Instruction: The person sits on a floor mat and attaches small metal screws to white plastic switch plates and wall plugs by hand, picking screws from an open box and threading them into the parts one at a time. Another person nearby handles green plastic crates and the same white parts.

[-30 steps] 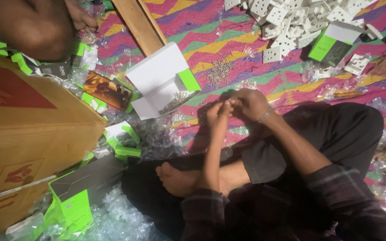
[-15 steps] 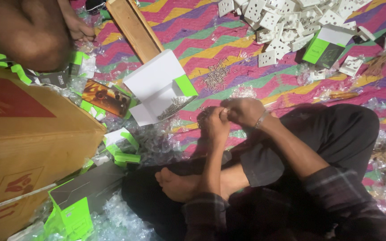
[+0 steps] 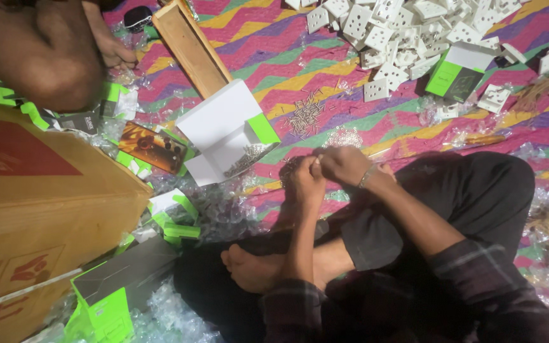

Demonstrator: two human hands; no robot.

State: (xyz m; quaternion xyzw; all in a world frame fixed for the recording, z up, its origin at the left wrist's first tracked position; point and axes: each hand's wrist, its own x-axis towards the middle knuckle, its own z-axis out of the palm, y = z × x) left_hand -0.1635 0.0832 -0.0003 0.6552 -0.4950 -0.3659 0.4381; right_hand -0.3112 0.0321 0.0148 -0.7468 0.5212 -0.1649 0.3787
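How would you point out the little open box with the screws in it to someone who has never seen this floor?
Start at the big brown cardboard carton on the left, then move right onto the zigzag-striped mat. There, just beyond the person's left hand, lies an open white box with a green flap. Unlike the closed green-and-dark packages around it, it lies open, with a heap of small metal screws inside.
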